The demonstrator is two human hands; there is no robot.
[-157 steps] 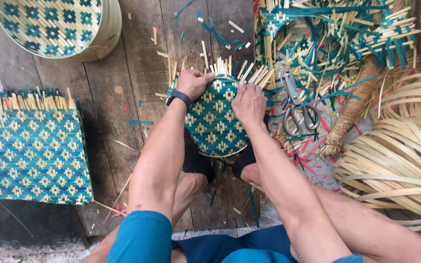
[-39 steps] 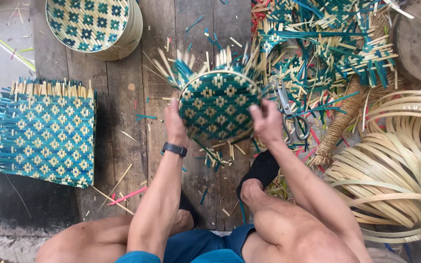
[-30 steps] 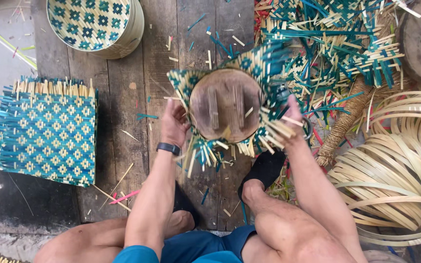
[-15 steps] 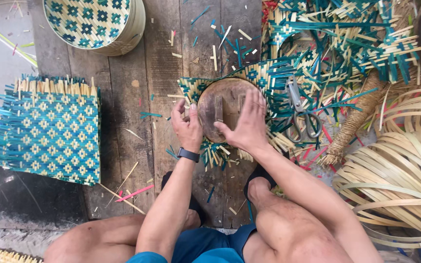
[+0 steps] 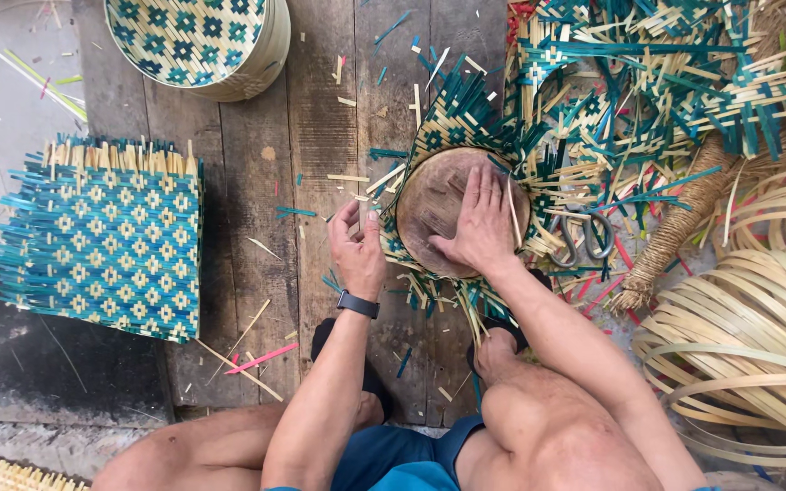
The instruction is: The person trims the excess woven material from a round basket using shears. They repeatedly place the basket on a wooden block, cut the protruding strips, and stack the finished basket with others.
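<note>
Soft even daylight, bright, sharp focus throughout, faint shadows under both hands [image 5: 416, 241], darker patch lower left of them, no glare, slight wide-angle stretch at edges

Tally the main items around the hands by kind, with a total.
Round wooden mould under the right hand, with a woven piece around it: 1
Flat woven mats: 1
Finished woven baskets: 1
Scissors: 1
Wristwatches, near the left hand: 1
Total: 5

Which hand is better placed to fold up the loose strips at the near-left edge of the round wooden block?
Likely the left hand: it sits at that edge of the woven mat, while the right hand lies flat on the round wooden block.
</note>
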